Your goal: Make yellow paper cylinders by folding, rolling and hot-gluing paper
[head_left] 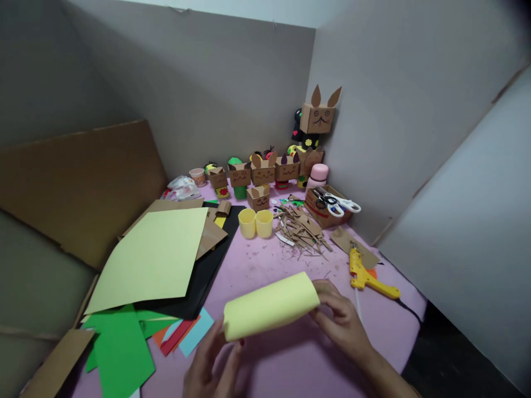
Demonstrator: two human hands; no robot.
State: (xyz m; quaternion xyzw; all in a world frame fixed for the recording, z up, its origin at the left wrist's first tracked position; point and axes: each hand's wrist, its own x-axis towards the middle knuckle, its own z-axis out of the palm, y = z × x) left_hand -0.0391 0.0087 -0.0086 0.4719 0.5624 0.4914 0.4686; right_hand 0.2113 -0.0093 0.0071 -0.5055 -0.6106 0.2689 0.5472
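A pale yellow paper tube (271, 305) lies sideways in the air above the pink tabletop, gripped at both ends. My left hand (213, 359) pinches its left end, thumb below and fingers at the rim. At the right end, my right hand (340, 320) closes on the edge with thumb and fingers. Beyond the tube stand two short yellow paper cups (256, 223), side by side. A yellow glue gun (367, 276) rests to the right, partly on a piece of cardboard (338, 239).
Large yellow sheets (153, 260), black sheets (207, 276) and green pieces (122, 354) cover the left side. Cardboard scraps (302, 226) lie beyond my hands. A box (319, 215) holds scissors (335, 205). Cardboard animal-head figures (263, 172) line the back. Grey panels (232, 83) enclose the table.
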